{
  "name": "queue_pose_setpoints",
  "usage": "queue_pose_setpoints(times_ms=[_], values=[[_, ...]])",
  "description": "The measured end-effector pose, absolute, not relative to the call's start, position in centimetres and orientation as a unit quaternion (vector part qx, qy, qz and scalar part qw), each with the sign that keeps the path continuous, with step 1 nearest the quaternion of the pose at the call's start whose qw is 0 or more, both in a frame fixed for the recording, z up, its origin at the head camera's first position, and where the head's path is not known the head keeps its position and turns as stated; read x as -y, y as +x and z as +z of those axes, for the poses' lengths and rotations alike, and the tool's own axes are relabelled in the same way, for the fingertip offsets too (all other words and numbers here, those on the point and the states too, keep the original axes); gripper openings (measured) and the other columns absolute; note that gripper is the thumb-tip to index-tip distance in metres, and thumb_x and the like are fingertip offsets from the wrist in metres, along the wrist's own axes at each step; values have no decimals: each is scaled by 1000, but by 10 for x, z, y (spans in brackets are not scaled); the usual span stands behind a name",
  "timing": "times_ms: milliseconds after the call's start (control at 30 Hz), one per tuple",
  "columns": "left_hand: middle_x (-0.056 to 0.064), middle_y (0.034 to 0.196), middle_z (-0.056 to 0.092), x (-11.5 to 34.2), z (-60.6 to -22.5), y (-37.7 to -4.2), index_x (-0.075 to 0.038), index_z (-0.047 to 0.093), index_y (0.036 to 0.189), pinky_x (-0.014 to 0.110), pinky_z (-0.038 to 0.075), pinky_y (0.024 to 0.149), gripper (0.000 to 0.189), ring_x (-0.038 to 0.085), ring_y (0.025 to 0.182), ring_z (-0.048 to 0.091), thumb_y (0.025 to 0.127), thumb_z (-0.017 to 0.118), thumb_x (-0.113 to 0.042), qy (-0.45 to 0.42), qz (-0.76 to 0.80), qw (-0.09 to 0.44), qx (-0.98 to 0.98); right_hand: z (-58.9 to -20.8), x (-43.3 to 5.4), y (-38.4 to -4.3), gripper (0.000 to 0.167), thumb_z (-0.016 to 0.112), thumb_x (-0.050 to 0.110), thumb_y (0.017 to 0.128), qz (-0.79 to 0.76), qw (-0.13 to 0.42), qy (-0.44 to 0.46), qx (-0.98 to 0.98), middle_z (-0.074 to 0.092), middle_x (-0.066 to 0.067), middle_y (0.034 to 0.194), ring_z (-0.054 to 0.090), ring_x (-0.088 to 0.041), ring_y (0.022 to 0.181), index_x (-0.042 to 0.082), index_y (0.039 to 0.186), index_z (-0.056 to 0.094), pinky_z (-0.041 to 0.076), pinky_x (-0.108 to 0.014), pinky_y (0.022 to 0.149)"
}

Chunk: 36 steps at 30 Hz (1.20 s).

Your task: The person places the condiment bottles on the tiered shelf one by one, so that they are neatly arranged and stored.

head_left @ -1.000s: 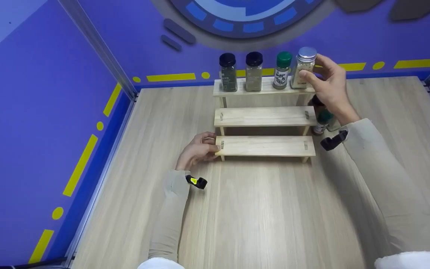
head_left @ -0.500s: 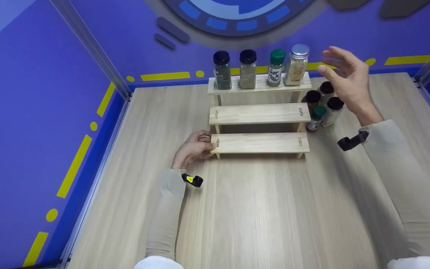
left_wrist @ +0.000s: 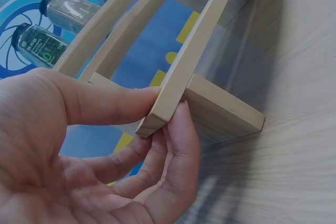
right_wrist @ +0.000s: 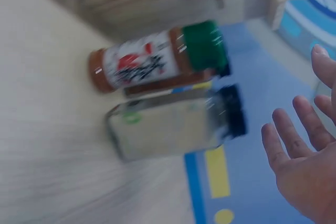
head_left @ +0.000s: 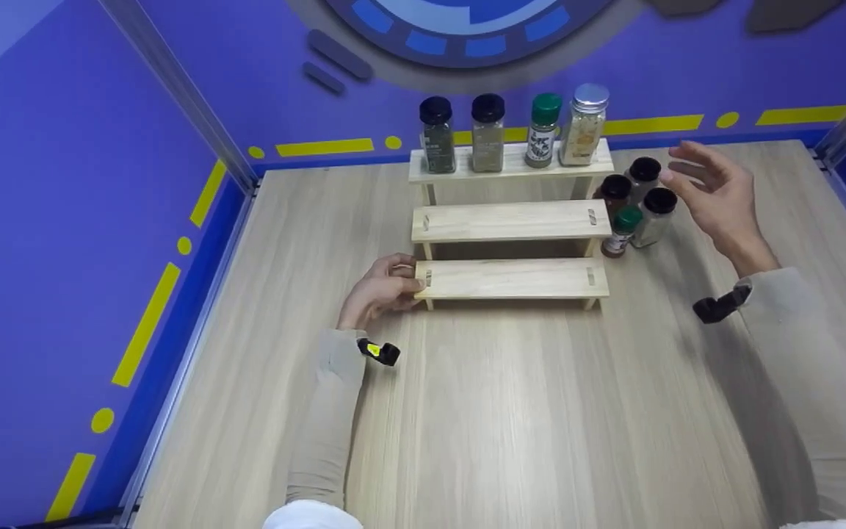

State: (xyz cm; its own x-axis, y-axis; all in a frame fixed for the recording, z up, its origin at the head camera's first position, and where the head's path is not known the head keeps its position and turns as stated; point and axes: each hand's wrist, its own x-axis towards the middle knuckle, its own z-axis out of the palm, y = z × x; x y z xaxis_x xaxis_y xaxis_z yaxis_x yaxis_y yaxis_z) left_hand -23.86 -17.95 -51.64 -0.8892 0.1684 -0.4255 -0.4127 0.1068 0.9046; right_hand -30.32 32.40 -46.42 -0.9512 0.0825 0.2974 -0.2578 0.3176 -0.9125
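My left hand [head_left: 382,290] pinches the left end of the lowest step of a three-tier wooden rack [head_left: 511,279], thumb on top and fingers beneath, as the left wrist view shows. My right hand [head_left: 720,198] is empty, fingers spread, just right of a cluster of spice jars. In that cluster stand a green-capped jar [head_left: 621,231] with reddish-brown contents, a pale black-capped jar [head_left: 653,218], a reddish black-capped jar [head_left: 614,189] and another black-capped jar [head_left: 645,173]. On the top step a silver-lidded jar [head_left: 583,128] stands at the right end, beside a smaller green-capped jar [head_left: 542,132].
Two black-capped jars, one dark green [head_left: 438,136] and one greyish [head_left: 487,134], stand further left on the top step. The middle step [head_left: 511,222] and lowest step carry no jars. A blue patterned wall [head_left: 680,81] rises behind the wooden table [head_left: 504,411].
My right hand has let go of the silver-lidded jar on the top step, then moved right and down towards the jar cluster. The left hand keeps its hold on the rack.
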Motion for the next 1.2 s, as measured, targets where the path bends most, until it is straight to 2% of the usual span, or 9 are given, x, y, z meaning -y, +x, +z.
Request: queue_pose_setpoints(times_ms=[333, 500, 667, 800, 933, 1200], values=[[7, 109, 62, 177, -517, -241, -3, 56, 134, 25, 60, 67, 48, 19, 88, 66, 90, 68, 12, -94, 673, 218, -700, -508, -342, -298, 60, 77, 16, 99, 574, 84, 30, 814, 58, -9, 156, 60, -9, 134, 13, 155, 54, 50, -9, 104], [7, 106, 62, 176, -517, -241, -3, 56, 130, 25, 59, 65, 45, 19, 86, 65, 90, 67, 14, -94, 678, 218, -695, -525, -347, -298, 65, 76, 15, 100, 571, 46, 17, 819, 52, -12, 160, 59, -2, 128, 11, 159, 49, 53, -9, 97], [6, 104, 60, 176, -517, -241, -3, 56, 129, 25, 59, 65, 45, 19, 85, 65, 90, 66, 15, -94, 682, 217, -692, -533, -346, -296, 60, 76, 14, 100, 590, 40, 17, 806, 64, 6, 143, 61, 4, 118, 11, 156, 53, 56, -10, 92], [6, 106, 61, 177, -516, -241, -2, 55, 130, 25, 59, 66, 45, 19, 86, 65, 90, 67, 13, -87, 677, 216, -698, -533, -343, -296, 54, 80, 6, 96, 650, 54, 18, 757, 67, 14, 126, 66, -1, 113, 5, 147, 61, 58, -10, 87], [6, 107, 62, 177, -516, -241, -2, 55, 131, 25, 59, 66, 45, 19, 87, 66, 90, 68, 12, -81, 674, 214, -702, -534, -342, -297, 54, 81, 0, 93, 668, 71, 21, 740, 68, 11, 123, 66, -5, 112, 2, 143, 63, 58, -10, 87], [7, 106, 67, 177, -518, -240, -4, 56, 128, 26, 60, 67, 42, 20, 87, 67, 92, 69, 12, -87, 678, 217, -697, -541, -346, -296, 61, 78, 0, 95, 593, 51, 43, 802, 66, 26, 122, 66, 8, 109, 9, 152, 58, 55, -7, 90]])
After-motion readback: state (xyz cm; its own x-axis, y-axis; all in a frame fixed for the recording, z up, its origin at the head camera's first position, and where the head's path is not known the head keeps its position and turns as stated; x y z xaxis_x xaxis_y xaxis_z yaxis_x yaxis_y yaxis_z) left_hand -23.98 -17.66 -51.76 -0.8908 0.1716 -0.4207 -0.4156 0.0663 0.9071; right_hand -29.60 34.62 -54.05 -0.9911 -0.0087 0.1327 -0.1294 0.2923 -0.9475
